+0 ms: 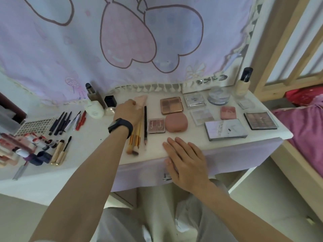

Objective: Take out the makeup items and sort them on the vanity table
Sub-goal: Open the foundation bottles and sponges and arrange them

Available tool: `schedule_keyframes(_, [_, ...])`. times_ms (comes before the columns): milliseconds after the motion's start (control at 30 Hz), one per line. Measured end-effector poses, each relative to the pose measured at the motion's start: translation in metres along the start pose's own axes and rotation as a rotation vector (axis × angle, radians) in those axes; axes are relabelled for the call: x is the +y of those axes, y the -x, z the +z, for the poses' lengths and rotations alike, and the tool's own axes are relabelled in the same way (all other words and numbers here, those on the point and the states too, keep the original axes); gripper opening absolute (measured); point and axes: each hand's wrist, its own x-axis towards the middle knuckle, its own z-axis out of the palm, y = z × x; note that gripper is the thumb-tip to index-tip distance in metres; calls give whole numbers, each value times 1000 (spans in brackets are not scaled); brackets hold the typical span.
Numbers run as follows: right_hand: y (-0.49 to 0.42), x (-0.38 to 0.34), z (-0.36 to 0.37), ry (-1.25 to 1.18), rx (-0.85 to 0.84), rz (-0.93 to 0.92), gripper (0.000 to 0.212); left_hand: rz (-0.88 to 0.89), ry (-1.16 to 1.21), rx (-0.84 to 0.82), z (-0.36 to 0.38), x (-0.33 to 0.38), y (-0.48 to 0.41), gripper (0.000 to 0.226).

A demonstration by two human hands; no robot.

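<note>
Left of the pink compact (176, 122), pens (61, 122) and brushes (135, 137) lie on the desk (97, 151). The left hand (126, 110) reaches a pink tube (142, 100) behind the brushes, fingers hidden, so I cannot tell its grip. In front of the compact the right hand (185, 163) rests flat, fingers straight.

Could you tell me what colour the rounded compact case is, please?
The rounded compact case is dusty pink; head view.
</note>
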Motion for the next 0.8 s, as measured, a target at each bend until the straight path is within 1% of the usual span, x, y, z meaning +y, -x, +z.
schedule_keyframes(100, [0,0,0,-5,15,9,43,-31,81,37,-4,1,2,48])
schedule_keyframes(233, [1,0,-1,-15,9,11,43,-109,374,52,-14,-8,6,46])
schedule_keyframes(400, [0,-2,-4,-55,9,27,43,-48,583,85,-31,-15,25,41])
schedule_keyframes(533, [-3,-4,-11,-136,-57,75,42,5,704,138,-52,-21,40,36])
schedule_keyframes(600, [-9,-10,-21,-238,-96,173,41,37,790,157,-69,-25,49,34])
schedule_keyframes(667, [-26,-17,-43,-425,-126,360,30,71,881,131,-89,-27,59,34])
schedule_keyframes(700, [-38,-21,-54,-552,-137,447,23,90,927,90,-99,-28,64,33])
schedule_keyframes(733, [-52,-24,-64,-666,-137,503,21,108,965,37,-108,-29,70,33])
schedule_keyframes(767, [-67,-27,-71,-754,-138,534,23,127,988,-26,-115,-29,77,33])
schedule_keyframes(800, [-83,-28,-75,-835,-177,572,27,148,998,-90,-121,-30,84,33])
